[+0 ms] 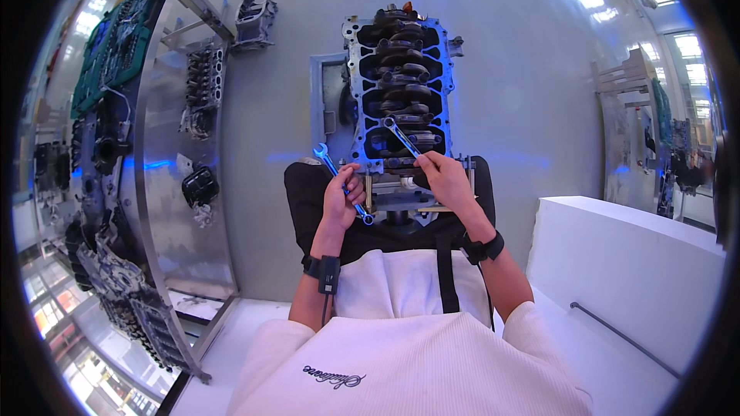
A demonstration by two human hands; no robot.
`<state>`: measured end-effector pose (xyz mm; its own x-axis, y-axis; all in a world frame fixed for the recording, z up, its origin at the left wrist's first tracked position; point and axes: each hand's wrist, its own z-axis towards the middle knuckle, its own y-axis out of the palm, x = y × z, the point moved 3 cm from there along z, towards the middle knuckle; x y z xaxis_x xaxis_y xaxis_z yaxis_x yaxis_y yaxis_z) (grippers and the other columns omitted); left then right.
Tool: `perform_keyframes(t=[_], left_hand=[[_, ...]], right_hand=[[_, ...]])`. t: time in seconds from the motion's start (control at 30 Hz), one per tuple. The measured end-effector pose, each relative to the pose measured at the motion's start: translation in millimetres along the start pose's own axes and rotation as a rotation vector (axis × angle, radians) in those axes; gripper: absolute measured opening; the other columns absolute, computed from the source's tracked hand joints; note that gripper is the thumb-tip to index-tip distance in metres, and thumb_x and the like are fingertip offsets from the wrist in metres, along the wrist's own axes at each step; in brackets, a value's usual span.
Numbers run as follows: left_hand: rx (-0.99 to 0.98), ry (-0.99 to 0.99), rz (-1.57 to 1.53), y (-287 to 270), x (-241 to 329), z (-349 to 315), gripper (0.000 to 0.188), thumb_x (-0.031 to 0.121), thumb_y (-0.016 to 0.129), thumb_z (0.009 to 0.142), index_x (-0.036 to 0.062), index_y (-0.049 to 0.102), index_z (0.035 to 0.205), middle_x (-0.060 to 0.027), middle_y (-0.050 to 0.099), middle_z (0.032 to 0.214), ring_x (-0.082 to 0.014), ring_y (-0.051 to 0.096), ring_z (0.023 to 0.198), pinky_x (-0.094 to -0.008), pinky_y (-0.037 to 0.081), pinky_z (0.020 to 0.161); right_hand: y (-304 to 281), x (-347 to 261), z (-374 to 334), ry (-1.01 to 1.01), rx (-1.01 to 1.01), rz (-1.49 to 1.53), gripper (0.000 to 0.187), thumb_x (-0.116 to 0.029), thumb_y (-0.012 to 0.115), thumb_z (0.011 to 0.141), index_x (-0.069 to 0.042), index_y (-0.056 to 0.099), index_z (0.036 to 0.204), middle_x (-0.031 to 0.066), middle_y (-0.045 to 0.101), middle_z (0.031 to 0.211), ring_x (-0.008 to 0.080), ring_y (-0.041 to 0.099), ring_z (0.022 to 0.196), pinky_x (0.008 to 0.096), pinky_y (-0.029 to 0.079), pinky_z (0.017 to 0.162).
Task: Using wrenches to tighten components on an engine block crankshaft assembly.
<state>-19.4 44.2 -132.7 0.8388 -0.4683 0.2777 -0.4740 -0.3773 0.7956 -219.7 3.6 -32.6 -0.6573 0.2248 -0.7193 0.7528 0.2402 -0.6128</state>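
Note:
An engine block [356, 69] with its crankshaft [406, 77] exposed stands in front of me, near my knees. My left hand [341, 195] is closed round a combination wrench [330, 160], whose open jaw points up and away while its ring end shows below my fingers. This wrench is to the left of the block's near end. In my right hand [445, 182] is a second wrench [401, 137], held by its near end. Its ring head lies over the near part of the crankshaft; whether it sits on a bolt I cannot tell.
To my left runs a metal bench [146, 177] with a green tool case [123, 38] and dark engine parts. A cylinder head [204, 77] and a dark part [200, 186] rest on its lower shelf. Another casting [255, 19] lies farther off. A white block [624, 254] stands at my right.

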Motion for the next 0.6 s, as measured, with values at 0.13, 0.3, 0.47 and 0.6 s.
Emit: perform_keyframes(t=[0.13,0.3,0.47,0.6], left_hand=[[0.0,-0.001,-0.008,-1.6,-0.6,-0.4,0.015,0.017,0.043,0.091,0.0062,0.052,0.097,0.0039,0.034,0.057,-0.0054,0.03,0.043,-0.0211,0.027,0.04],[0.001,0.0,-0.004,-1.5,0.8,1.0,0.015,0.017,0.044,0.09,0.0064,0.053,0.096,0.0042,0.034,0.057,-0.0054,0.03,0.043,-0.0209,0.027,0.04],[0.031,-0.012,-0.014,-9.2,1.0,2.4,0.015,0.018,0.045,0.09,0.0068,0.054,0.096,0.0049,0.034,0.055,-0.0056,0.03,0.043,-0.0198,0.027,0.039],[0.261,0.007,0.174,1.6,1.4,1.9,0.019,0.024,0.045,0.09,0.0106,0.053,0.101,0.005,0.048,0.065,-0.0058,0.043,0.049,-0.0181,0.035,0.042]], right_hand=[[-5.6,-0.6,7.4,0.075,0.011,-0.022,0.028,-0.027,0.049,0.089,-0.003,0.063,0.089,0.0062,0.047,0.053,0.0126,0.043,0.049,0.0286,0.032,0.048],[-5.4,-5.0,8.2,0.131,-0.076,0.033,0.033,-0.03,0.046,0.091,-0.002,0.06,0.084,0.0041,0.05,0.054,0.0113,0.041,0.043,0.0269,0.033,0.041],[55.6,-19.7,-3.8,0.486,-0.457,0.803,0.031,-0.031,0.035,0.096,-0.003,0.048,0.092,0.0086,0.06,0.068,0.02,0.063,0.061,0.031,0.051,0.053],[99.5,-49.3,11.8,0.457,-0.509,1.248,0.024,-0.024,0.038,0.095,-0.003,0.048,0.091,0.0121,0.061,0.083,0.0215,0.063,0.073,0.0334,0.053,0.064]])
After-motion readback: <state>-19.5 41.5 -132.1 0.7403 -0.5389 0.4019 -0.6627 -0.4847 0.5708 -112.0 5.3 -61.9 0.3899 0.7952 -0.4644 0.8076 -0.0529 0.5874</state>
